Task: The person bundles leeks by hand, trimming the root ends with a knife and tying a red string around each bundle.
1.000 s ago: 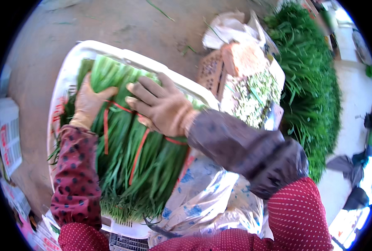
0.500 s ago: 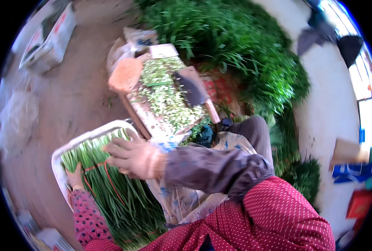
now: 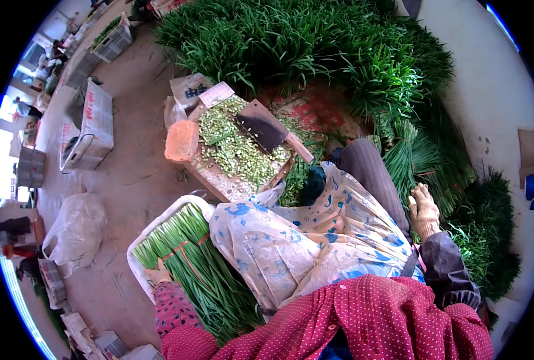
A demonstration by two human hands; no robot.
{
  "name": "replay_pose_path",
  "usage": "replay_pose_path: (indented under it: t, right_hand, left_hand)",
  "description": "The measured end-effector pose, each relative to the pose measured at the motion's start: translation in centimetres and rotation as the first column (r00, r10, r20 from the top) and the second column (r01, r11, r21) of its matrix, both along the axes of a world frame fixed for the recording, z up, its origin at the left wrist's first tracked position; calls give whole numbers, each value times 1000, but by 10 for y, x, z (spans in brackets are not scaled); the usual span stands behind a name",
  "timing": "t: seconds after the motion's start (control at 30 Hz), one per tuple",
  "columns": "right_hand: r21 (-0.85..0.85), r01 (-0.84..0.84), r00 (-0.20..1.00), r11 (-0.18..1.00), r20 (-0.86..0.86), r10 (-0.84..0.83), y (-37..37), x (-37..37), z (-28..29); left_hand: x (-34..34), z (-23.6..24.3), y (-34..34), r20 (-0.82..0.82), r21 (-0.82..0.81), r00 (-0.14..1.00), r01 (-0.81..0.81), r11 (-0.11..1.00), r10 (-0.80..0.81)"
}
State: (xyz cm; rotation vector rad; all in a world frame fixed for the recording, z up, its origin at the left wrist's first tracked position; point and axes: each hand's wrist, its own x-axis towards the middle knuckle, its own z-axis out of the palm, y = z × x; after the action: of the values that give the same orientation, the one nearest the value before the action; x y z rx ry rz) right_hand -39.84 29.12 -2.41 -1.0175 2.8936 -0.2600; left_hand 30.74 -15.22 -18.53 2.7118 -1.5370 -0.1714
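At the lower left, a white plastic crate [image 3: 136, 259] holds bundles of long green chives [image 3: 202, 273] tied with red bands, pale cut ends toward the far side. My left hand [image 3: 157, 273] is at the crate's left side, against the chives; most of its fingers are hidden. My right hand [image 3: 424, 212], in a pale work glove, is out to the right beside loose chives [image 3: 416, 155], fingers stretched and thumb apart, holding nothing I can see. A cleaver [image 3: 267, 128] with a wooden handle lies on a low board [image 3: 210, 180] among chopped pale green stalk ends [image 3: 234, 150].
An orange block [image 3: 182, 141] stands at the board's left corner. A large heap of chives [image 3: 291, 42] spreads across the far side and down the right, along a pale wall [image 3: 489, 90]. White crates [image 3: 96, 123] and a clear plastic bag [image 3: 78, 228] stand on the floor to the left.
My right hand has left the chives in the crate and moved far right to the loose chives. My left hand remains at the crate's side. The view has shifted.
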Motion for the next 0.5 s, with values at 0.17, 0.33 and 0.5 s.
replay_pose_path:
  t: [0.17,0.33,0.5]
  right_hand:
    - [61,20,978,998,206,-32,2,-2,-26]
    - [-29,-43,964,999,263,49,-1,-25,-46]
    - [-125,-46,911,991,403,93,-20,-61,-80]
  left_hand:
    - [-9,17,37,134,208,988,-101,973,75]
    - [-53,46,54,374,363,927,-184,913,38]
    - [-121,100,69,156,-89,908,406,910,-390]
